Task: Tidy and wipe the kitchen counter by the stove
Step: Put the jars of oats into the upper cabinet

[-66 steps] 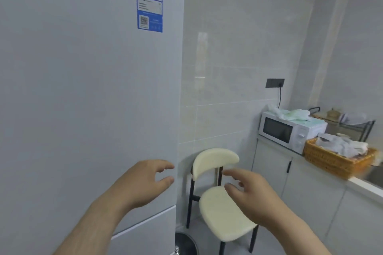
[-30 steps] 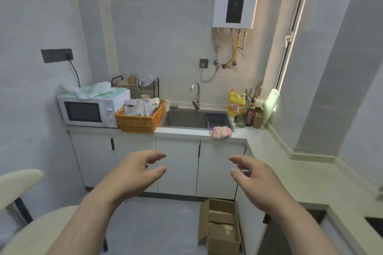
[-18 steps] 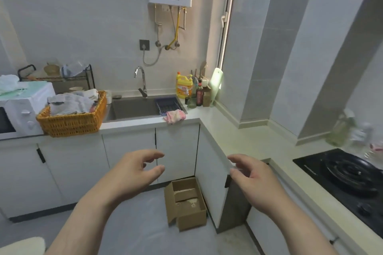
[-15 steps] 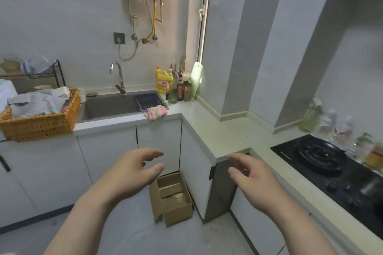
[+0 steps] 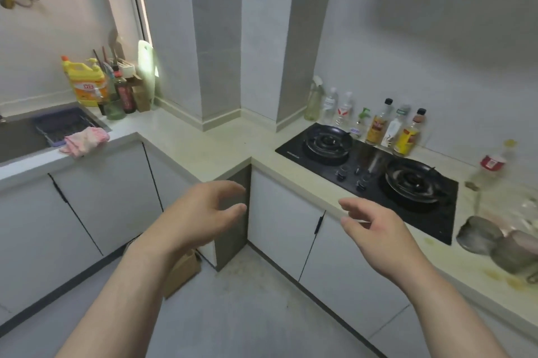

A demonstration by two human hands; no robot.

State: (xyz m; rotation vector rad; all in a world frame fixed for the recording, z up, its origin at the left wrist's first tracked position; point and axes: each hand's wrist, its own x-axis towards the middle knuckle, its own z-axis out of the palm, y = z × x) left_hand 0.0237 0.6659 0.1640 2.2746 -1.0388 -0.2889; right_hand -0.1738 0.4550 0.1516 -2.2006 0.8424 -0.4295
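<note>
At 2 o'clock, the black stove [image 5: 366, 171] lies sunk in the worktop [image 5: 221, 150], its long axis running from 10 toward 4 o'clock along the wall. A pink cloth [image 5: 87, 140] sits at 10 o'clock on the sink [image 5: 17, 139] edge. The left hand [image 5: 203, 212] and right hand [image 5: 378, 235] hover before the cabinets, fingers loosely apart, holding nothing.

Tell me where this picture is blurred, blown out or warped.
Head view: motion blur smears the right edge, where the plastic bottle and the grey metal cookware lose their outlines; the stove looks sharper; window light blows out the cutting board; the wide lens leans the tiled pillar.
</note>
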